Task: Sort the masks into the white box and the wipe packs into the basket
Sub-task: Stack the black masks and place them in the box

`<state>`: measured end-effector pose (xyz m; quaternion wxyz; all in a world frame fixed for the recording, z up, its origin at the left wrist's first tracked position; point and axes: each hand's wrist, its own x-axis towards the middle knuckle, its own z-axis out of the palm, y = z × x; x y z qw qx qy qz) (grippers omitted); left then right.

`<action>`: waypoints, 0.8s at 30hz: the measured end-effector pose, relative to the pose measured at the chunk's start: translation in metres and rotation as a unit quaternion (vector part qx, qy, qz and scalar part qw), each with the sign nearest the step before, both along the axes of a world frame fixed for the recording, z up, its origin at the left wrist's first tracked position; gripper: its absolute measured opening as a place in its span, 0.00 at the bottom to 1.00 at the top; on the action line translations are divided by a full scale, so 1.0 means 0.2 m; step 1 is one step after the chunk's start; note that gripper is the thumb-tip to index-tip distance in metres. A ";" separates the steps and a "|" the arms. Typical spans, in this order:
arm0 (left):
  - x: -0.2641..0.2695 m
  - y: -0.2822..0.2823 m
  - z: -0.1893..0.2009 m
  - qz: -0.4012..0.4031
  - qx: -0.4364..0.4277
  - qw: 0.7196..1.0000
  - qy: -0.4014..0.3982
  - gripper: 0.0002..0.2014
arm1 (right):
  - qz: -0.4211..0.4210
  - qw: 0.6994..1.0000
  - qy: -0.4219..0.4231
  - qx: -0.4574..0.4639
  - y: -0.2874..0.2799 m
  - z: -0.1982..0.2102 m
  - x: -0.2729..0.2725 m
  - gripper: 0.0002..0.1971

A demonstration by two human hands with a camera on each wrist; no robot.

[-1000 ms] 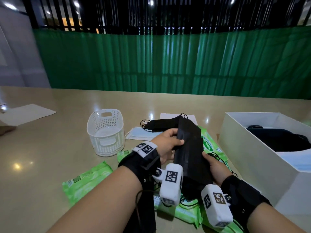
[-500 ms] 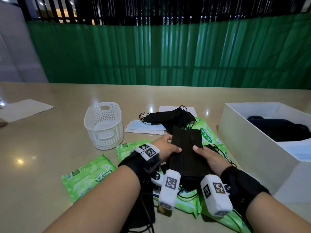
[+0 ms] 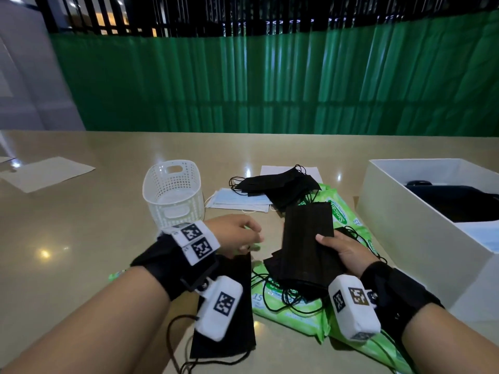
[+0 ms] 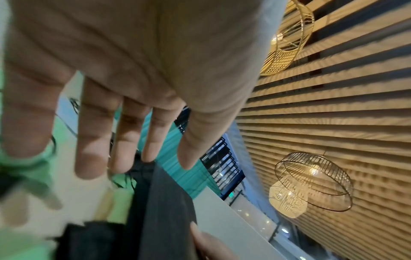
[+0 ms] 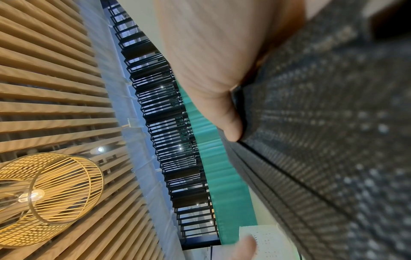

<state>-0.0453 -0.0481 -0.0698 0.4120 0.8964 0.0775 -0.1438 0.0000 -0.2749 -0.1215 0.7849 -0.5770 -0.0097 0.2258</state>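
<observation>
Right hand [image 3: 348, 255] clamped on a stack of flat black pleated fabric masks [image 3: 305, 238], thumb on top and fingers hidden beneath, presumably to keep the layers squared and carried as one bundle. Stack tilted up off the green plastic wipe packs [image 3: 291, 306] lying under that hand, ear loops trailing over them.

Left hand [image 3: 237, 236] empty, fingers spread and relaxed, hovering just left of the held stack; one long black mask [image 3: 232, 314] flat on the beige table [image 3: 81, 238] beneath its wrist, probably next to be gathered.

Open white cardboard box [image 3: 405, 225] to the right of the right hand, dark masks already inside, so a short sideways carry looks likely. White perforated plastic basket [image 3: 172, 195] beyond the left hand, nothing visible in it. Further black and pale blue masks [image 3: 237, 201] heaped beyond both hands.
</observation>
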 end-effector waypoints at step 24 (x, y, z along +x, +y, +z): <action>-0.06 0.18 -0.16 -0.016 0.287 0.955 0.076 0.20 | -0.011 1.000 0.004 -0.007 0.01 0.00 -0.01 0.06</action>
